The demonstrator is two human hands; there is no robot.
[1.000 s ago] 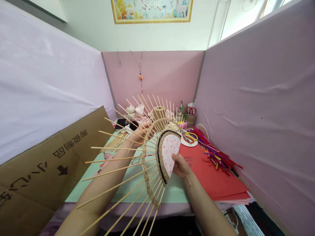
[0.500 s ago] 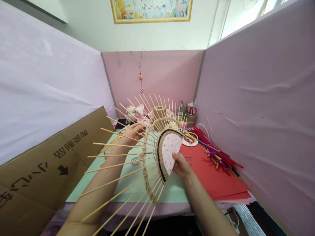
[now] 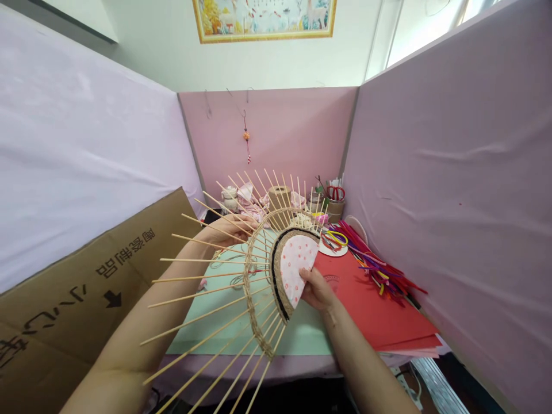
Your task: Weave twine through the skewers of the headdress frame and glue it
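Note:
A half-round fan (image 3: 299,265) of thin wooden sticks is held up over the table. Its centre is white fabric with pink dots, edged in brown twine and a black band. Farther out, a braided twine ring (image 3: 249,290) crosses the spread sticks. My right hand (image 3: 319,292) grips the straight edge of the centre, thumb on the dotted fabric and its other fingers behind. Behind the upper left sticks, my left hand (image 3: 233,229) has its fingers pinched together at the twine ring. What they hold is hidden by the sticks.
A pale green sheet (image 3: 302,339) covers the table, with red paper (image 3: 366,310) to the right. Colourful pipe cleaners (image 3: 379,267) lie on that paper. At the back are a twine roll (image 3: 279,196) and red-handled scissors (image 3: 335,193). A cardboard sheet (image 3: 99,287) leans at left.
My left hand stays by the ring while its forearm has swung outward to the left. The fan has shifted slightly left and tilted a little; my right hand keeps its grip.

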